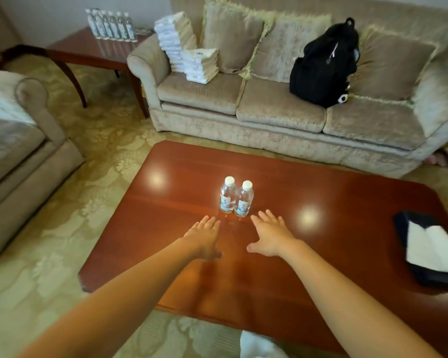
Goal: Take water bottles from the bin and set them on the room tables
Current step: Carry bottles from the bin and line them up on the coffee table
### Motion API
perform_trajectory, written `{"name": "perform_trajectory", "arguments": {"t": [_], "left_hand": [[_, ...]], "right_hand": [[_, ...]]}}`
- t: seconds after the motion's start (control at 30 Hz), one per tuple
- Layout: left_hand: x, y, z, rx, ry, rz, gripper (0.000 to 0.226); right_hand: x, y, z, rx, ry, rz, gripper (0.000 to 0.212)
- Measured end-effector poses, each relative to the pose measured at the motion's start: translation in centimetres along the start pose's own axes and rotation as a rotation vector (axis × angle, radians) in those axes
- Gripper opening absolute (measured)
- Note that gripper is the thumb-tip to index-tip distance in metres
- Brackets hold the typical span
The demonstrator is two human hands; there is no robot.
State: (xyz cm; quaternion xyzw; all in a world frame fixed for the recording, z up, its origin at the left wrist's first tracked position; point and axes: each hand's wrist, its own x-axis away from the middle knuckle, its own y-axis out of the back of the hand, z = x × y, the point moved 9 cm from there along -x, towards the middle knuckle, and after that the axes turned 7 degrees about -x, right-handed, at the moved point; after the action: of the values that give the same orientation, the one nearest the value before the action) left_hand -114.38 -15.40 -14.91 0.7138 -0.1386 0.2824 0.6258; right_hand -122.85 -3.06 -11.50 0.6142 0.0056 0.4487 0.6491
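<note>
Standing side by side near the middle of the tabletop [347,200], 2 water bottles [244,200] look already placed. The left hand [204,235] and right hand [270,236] hover just short of them, fingers spread, holding nothing. The next move probably calls for fetching more from the bin, unseen here.

Two bare forearms [140,277] lead to the bare left hand [204,237] and right hand [270,235].
</note>
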Motion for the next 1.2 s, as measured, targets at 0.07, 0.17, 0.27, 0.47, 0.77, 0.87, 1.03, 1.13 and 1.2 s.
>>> {"name": "perform_trajectory", "arguments": {"t": [0.07,0.17,0.27,0.47,0.77,0.87,1.03,1.13,1.2], "left_hand": [[4.2,2.7,-0.7,0.012,0.001,0.003,0.1],[10.4,6.5,-0.9,0.046,0.032,-0.01,0.099],[16.0,9.9,-0.1,0.089,0.083,-0.076,0.097],[25.4,12.4,5.1,0.098,0.247,-0.242,0.096],[42.6,4.5,15.4,0.273,0.558,-0.269,0.097],[49.3,0.5,19.0,0.341,0.68,-0.271,0.098],[60.7,-6.4,23.3,0.401,0.874,-0.284,0.097],[66.9,-10.6,25.1,0.444,0.989,-0.266,0.097],[70.3,-13.3,25.8,0.488,1.064,-0.244,0.096]], "right_hand": [[3.5,2.8,1.9,0.007,0.028,0.01,0.096],[8.1,6.8,5.1,0.037,0.09,0.015,0.096],[11.4,10.3,8.9,0.097,0.178,-0.001,0.095],[15.0,12.5,18.3,0.214,0.378,-0.03,0.096],[20.6,5.8,35.3,0.305,0.645,0.056,0.105],[23.5,2.1,42.3,0.364,0.777,0.102,0.102],[29.1,-5.4,54.1,0.424,0.981,0.161,0.102],[32.8,-9.6,59.9,0.445,1.084,0.192,0.102],[35.0,-12.0,62.8,0.465,1.147,0.214,0.101]]}}
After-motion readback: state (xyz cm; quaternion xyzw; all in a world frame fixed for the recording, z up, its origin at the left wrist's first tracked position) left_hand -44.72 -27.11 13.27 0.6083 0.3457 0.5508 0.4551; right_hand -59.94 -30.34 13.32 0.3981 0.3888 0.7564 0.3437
